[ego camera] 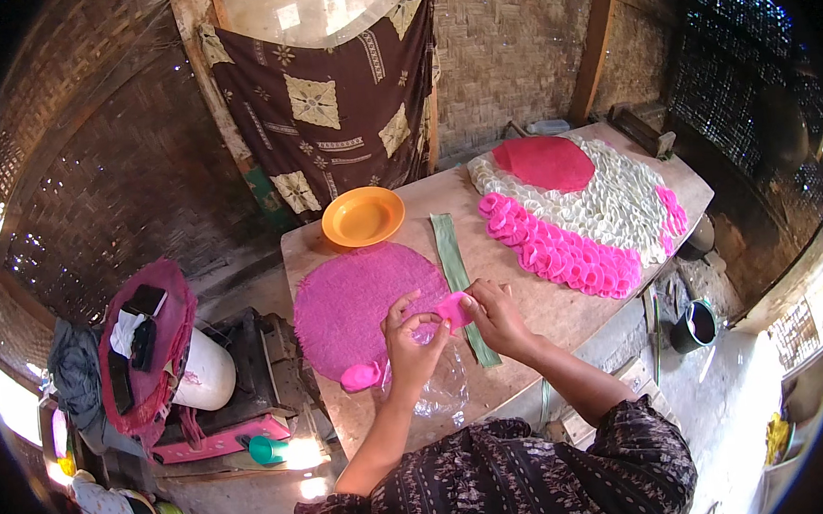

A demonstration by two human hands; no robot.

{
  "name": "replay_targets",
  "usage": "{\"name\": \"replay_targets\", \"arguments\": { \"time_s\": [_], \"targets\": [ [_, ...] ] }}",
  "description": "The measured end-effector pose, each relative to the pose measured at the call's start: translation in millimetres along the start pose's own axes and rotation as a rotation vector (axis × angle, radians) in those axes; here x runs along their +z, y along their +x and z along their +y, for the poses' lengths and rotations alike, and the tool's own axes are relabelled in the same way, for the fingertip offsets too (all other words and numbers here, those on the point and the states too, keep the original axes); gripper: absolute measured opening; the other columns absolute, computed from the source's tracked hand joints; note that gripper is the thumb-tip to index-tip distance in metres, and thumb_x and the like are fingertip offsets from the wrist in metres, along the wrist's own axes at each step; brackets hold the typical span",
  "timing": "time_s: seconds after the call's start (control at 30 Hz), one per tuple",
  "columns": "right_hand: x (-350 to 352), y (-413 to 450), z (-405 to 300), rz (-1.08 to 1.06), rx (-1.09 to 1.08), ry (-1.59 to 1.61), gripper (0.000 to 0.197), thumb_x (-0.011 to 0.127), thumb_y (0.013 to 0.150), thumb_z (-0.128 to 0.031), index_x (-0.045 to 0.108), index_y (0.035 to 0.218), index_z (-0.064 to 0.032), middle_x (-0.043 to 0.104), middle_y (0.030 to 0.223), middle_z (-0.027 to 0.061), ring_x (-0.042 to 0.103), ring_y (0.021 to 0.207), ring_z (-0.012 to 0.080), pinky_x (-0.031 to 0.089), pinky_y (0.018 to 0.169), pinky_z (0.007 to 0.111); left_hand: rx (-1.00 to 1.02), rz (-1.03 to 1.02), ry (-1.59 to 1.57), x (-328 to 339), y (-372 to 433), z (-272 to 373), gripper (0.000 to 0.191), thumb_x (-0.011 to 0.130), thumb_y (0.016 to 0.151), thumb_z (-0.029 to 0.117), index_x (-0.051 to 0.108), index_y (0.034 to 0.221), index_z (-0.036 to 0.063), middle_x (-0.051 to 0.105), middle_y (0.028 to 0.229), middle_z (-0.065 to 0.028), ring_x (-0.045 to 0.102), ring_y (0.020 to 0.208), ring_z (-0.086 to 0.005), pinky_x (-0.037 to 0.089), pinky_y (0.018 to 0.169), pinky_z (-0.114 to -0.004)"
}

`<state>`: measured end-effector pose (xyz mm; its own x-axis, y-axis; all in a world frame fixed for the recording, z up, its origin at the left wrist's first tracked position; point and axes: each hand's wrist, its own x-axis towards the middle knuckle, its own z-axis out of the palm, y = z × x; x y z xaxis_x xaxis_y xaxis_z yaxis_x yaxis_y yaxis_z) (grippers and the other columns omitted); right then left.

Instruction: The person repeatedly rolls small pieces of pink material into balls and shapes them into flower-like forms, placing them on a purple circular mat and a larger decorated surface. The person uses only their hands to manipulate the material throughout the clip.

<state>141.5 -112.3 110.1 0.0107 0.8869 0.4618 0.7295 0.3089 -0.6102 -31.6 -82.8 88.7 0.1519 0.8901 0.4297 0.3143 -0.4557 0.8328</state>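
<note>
A small bright pink piece of thin material [455, 310] is held between both hands above the table. My left hand [414, 332] pinches its left side with thumb and fingertip, the other fingers spread. On its right edge, my right hand [500, 315] grips with thumb and fingers. Beneath my left hand lies a round, fringed purple-pink mat [358, 308]. Clear plastic [443, 388] spreads below my left wrist, and a bunched pink piece [360, 377] rests at the mat's lower edge. A flat green strip [450, 244] runs beside the mat, partly behind my right hand.
An orange plate [363, 216] sits behind the mat on the table [409, 208]. To the right lies a ruffled white-and-pink piece [610, 177] with a red patch [546, 163]. Left of the table, a white bucket [208, 376] and a green cup [266, 449] stand. A dark bucket [694, 326] is at right.
</note>
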Motion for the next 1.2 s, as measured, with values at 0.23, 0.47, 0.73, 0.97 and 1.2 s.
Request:
{"name": "replay_targets", "arguments": {
  "time_s": [0.23,0.47,0.73,0.97,1.2],
  "targets": [
    [1,6,25,-0.021,0.168,0.094,0.022,0.048,0.100,-0.025,0.060,0.096,-0.0065,0.059,0.089,0.0115,0.056,0.087,0.0297,0.033,0.083,0.046,-0.021,-0.051,-0.079,-38,-15,-22,0.012,0.068,0.082,0.015,0.064,0.081,0.0037,0.059,0.122,-0.0092,0.053,0.112,-0.0254,0.041,0.096,-0.041],
    [1,8,58,0.047,0.196,0.229,0.029,0.051,0.099,-0.025,0.064,0.091,-0.0008,0.064,0.076,0.0166,0.062,0.069,0.0305,0.046,0.065,0.040,-0.057,0.199,0.276,-165,-55,-103,0.012,0.048,0.082,-0.008,0.059,0.085,-0.0044,0.059,0.088,-0.0130,0.058,0.080,-0.0206,0.047,0.071,-0.031],
    [-15,19,53,-0.018,0.237,0.013,0.028,0.053,0.097,-0.026,0.064,0.090,-0.0018,0.063,0.081,0.0151,0.061,0.076,0.0293,0.046,0.070,0.038,-0.656,-0.138,1.125,-230,-139,-170,0.014,0.068,0.079,0.017,0.067,0.085,0.0036,0.065,0.099,-0.0182,0.061,0.098,-0.0360,0.048,0.084,-0.044],
    [-25,13,60,-0.126,0.100,-0.278,0.021,0.058,0.094,-0.028,0.065,0.094,-0.0088,0.061,0.093,0.0100,0.058,0.093,0.0294,0.040,0.087,0.048,-0.277,0.123,0.772,-222,-100,-139,0.035,0.072,0.078,0.014,0.058,0.109,0.0041,0.061,0.117,-0.0182,0.059,0.108,-0.0360,0.047,0.092,-0.044],
    [24,-49,103,-0.098,-0.317,-0.668,0.018,0.068,0.082,-0.024,0.066,0.097,-0.0138,0.060,0.097,0.0064,0.055,0.101,0.0263,0.033,0.096,0.049,0.001,-0.159,0.574,-125,-61,-72,0.052,0.077,0.074,0.014,0.058,0.121,0.0040,0.058,0.123,-0.0194,0.055,0.115,-0.0364,0.043,0.100,-0.043]
  ]
}}
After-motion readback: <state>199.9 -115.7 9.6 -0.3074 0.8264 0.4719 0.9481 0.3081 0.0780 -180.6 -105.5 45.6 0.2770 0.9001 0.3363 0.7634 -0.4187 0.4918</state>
